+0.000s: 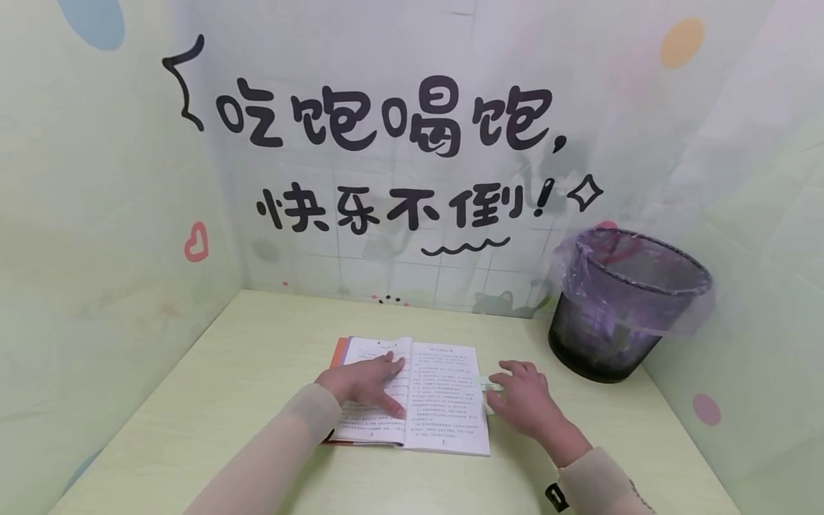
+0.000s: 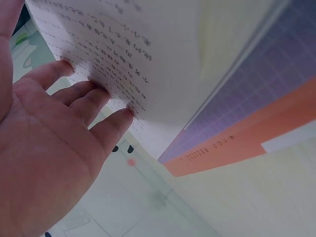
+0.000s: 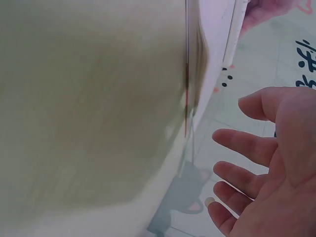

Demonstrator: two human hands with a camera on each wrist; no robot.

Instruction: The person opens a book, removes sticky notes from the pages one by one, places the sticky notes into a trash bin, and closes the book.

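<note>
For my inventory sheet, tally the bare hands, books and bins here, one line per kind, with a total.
Bare hands: 2, the left hand and the right hand
Open book with white printed pages: 1
Round black bin with a translucent purple plastic liner: 1
Total: 4

The book (image 1: 428, 393) shows matt paper, the tabletop (image 1: 193, 400) looks smooth, and glossy plastic film (image 1: 611, 304) lines the bin (image 1: 586, 354).
</note>
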